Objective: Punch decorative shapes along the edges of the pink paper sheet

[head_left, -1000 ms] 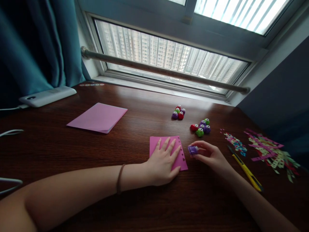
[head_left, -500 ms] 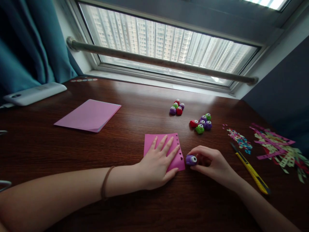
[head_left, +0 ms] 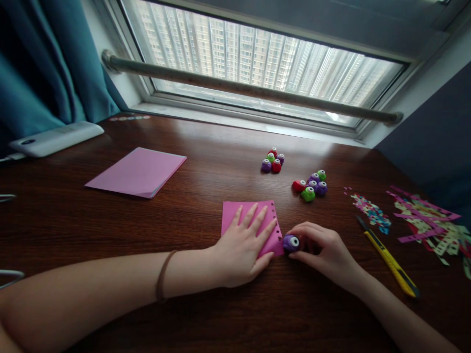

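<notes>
Pink sheet [head_left: 228,215]: we centre our clock here, twelve toward the window [head_left: 257,54]; it lies on the desk [head_left: 154,228], a row of small cut-outs along its right-hand edge.
Left hand [head_left: 237,252]: we have it palm down across the sheet, fingers spread; a brown band [head_left: 161,275] circles the wrist.
Right hand [head_left: 329,245]: its grip is closed on the purple punch [head_left: 290,243], pinched between thumb and fingers.
Punch position: about four o'clock, right beside the sheet's lower corner, patterned white button facing us; we cannot tell whether paper sits in its slot.
Other punches: we see a far cluster [head_left: 271,158] of five at one o'clock and a near cluster [head_left: 312,185] of six at two.
Craft knife [head_left: 390,265]: three o'clock, past the right hand, blade pointing toward eleven.
Confetti [head_left: 371,211]: three o'clock, with paper strips [head_left: 427,220] heaped beyond.
Pink stack [head_left: 138,169]: ten o'clock, well apart from our hands.
</notes>
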Action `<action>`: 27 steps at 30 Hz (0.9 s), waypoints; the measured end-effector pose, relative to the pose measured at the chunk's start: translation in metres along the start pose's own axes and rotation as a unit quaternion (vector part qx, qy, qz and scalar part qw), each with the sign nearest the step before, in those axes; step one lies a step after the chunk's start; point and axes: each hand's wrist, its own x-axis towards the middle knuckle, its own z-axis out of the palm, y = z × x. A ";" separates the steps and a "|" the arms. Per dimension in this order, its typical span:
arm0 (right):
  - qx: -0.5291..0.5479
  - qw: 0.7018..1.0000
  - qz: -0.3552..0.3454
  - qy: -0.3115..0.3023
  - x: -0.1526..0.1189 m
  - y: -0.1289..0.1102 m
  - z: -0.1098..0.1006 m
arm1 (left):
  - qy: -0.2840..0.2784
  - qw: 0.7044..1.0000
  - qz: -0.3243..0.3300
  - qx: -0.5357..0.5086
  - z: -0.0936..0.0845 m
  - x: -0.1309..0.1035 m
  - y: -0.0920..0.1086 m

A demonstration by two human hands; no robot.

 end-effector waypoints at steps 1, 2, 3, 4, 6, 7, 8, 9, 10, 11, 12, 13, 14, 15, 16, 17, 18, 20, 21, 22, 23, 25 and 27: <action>-0.001 1.000 0.001 0.005 0.000 0.000 0.000 | 0.001 1.000 0.000 0.000 0.000 0.000 0.000; -0.002 1.000 0.002 0.009 0.000 0.001 0.000 | 0.002 1.000 0.000 0.000 0.000 0.000 0.000; -0.003 1.000 0.002 0.011 0.000 0.001 0.000 | 0.004 1.000 0.000 0.000 0.001 0.000 0.000; -0.003 1.000 0.002 0.011 0.000 0.002 0.000 | 0.006 1.000 0.000 0.001 0.001 0.000 0.000; -0.003 1.000 -0.002 0.004 0.000 0.002 0.000 | 0.009 1.000 0.001 0.003 0.002 -0.001 0.000; -0.003 1.000 -0.004 0.000 0.000 0.001 0.000 | 0.010 1.000 0.002 0.005 0.003 -0.001 0.000; -0.004 1.000 -0.006 -0.005 -0.001 0.001 0.000 | 0.010 1.000 0.002 0.006 0.003 -0.001 0.000; -0.004 1.000 -0.008 -0.008 -0.001 0.001 0.000 | 0.010 1.000 0.002 0.006 0.003 -0.001 0.000; -0.005 1.000 -0.010 -0.011 -0.001 0.001 0.000 | 0.010 1.000 0.002 0.007 0.003 -0.001 0.000; -0.006 1.000 -0.010 -0.013 -0.001 0.001 0.000 | 0.009 1.000 0.002 0.007 0.002 -0.001 0.000; -0.008 1.000 -0.011 -0.015 -0.001 0.001 0.000 | 0.008 1.000 0.001 0.006 0.002 -0.001 0.000; -0.009 1.000 -0.010 -0.017 -0.001 0.001 -0.001 | 0.006 1.000 0.000 0.006 0.001 -0.001 0.000; -0.011 1.000 -0.010 -0.020 -0.001 0.001 -0.001 | 0.005 1.000 0.000 0.005 0.001 -0.001 0.000; -0.012 1.000 -0.010 -0.023 -0.001 0.001 -0.001 | 0.004 1.000 -0.001 0.004 0.001 -0.001 0.000; -0.013 0.999 -0.011 -0.027 -0.001 0.001 -0.002 | 0.003 1.000 -0.001 0.002 0.001 -0.002 0.000; -0.013 0.999 -0.013 -0.033 -0.001 0.001 -0.002 | 0.003 1.000 -0.001 0.001 0.001 -0.002 0.000; -0.012 0.999 -0.015 -0.038 -0.001 0.001 -0.002 | 0.003 1.000 -0.001 -0.001 0.002 -0.002 0.000; -0.008 0.999 -0.018 -0.050 -0.001 0.000 -0.003 | 0.005 1.000 -0.002 -0.004 0.002 -0.002 0.000; -0.007 0.998 -0.018 -0.055 -0.001 0.000 -0.003 | 0.005 1.000 -0.004 -0.005 0.003 -0.002 0.000; -0.006 0.998 -0.019 -0.058 0.000 0.000 -0.003 | 0.005 1.000 -0.005 -0.006 0.003 -0.002 0.000; -0.005 0.998 -0.021 -0.059 0.000 0.000 -0.003 | 0.004 1.000 -0.006 -0.006 0.003 -0.002 0.000; -0.005 0.998 -0.024 -0.056 0.000 0.001 -0.003 | 0.003 1.000 -0.008 -0.006 0.002 -0.001 0.000; -0.006 0.998 -0.027 -0.050 0.000 0.001 -0.002 | 0.000 1.000 -0.010 -0.006 0.002 -0.001 0.000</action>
